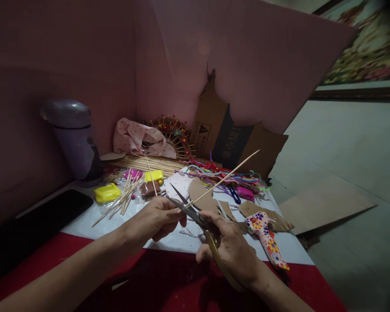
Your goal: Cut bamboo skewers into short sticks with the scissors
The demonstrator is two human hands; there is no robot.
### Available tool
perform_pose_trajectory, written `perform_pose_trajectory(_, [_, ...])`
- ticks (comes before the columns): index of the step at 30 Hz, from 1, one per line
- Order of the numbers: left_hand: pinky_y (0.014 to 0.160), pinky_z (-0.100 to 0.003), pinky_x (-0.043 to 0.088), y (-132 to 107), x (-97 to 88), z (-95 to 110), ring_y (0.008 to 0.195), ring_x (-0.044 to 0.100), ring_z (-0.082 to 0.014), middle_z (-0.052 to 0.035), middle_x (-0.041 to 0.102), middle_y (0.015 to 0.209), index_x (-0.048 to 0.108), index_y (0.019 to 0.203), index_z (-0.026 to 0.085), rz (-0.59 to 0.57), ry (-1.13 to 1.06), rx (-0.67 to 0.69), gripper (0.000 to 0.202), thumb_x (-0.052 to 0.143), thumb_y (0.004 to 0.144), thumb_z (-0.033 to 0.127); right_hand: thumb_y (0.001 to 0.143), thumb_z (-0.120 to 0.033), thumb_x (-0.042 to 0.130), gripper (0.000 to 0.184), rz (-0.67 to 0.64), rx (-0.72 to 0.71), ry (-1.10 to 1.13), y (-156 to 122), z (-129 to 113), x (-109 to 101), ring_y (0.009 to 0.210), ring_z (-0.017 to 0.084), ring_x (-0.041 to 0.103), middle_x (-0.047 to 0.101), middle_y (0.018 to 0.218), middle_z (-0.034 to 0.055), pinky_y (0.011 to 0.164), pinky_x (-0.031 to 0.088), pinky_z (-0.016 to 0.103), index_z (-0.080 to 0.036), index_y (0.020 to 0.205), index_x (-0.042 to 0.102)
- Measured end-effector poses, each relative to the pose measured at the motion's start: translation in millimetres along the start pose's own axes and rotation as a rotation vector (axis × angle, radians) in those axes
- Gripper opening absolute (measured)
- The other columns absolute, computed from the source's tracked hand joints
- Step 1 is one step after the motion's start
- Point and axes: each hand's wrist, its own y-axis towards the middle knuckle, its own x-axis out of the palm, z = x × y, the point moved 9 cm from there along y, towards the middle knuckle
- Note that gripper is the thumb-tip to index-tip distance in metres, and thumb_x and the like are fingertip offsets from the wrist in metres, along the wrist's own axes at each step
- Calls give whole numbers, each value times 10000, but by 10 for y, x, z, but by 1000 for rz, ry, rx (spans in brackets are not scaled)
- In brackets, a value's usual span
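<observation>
1. While the left hand (161, 216) pinches near the low end of the thin stick (227, 175), its fingers are bent in close together. I can't see just where that end stops, as the fingertips and blades are in the way.
2. The right hand (230, 249) has its fingers curled round the handles of the scissors (199, 219). The two blades are a little way apart and point up and to the left, at the left hand's side.
3. The stick is in front of both hands, held up over the white sheet (81, 223). It runs long and straight, from low by the left fingertips to high on the right. Its far tip pokes out ahead of the right hand.
4. The stick leans one way and the blades lean the other, so they make a cross. I think this spot matters most. The left hand is nearer to it, and the right hand sits back by the handles. I can't tell if both blades touch the stick.
5. Brown card (197, 185) lies past the cross. Short sticks (125, 197) lie left of the left hand, and a flowery cloth shape (269, 239) lies right of the right hand.
</observation>
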Motion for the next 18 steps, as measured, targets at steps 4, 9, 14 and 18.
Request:
perform_pose_trajectory(4, [366,-211,96,13,-24,33,362,146,-45,102,245,390,555,656,150,46,46,50,326,571,764,458,584,-286,792,550,2,12,2,4,25,2,715,171,564,627,814,-14,666,436,268,-206,1073,552])
perform_pose_trajectory(9, [360,-193,86,23,8,-19,365,125,-35,109,226,397,542,646,149,44,-92,17,352,616,717,486,587,-263,779,543,-34,59,34,3,84,25,754,180,560,621,821,-16,669,431,267,-226,1077,547])
perform_pose_trajectory(14, [371,-180,54,-1,40,-20,386,93,-26,111,195,430,533,646,144,19,-268,-22,298,623,749,409,620,-230,735,538,-61,100,152,19,125,9,766,171,564,598,809,-24,686,434,261,-244,1113,519])
perform_pose_trajectory(18, [368,-176,38,-3,63,-11,393,78,-27,106,187,447,530,635,143,4,-288,-41,275,590,778,371,713,-310,651,459,-73,102,370,15,179,21,629,112,557,552,852,-23,594,423,232,-244,1132,476])
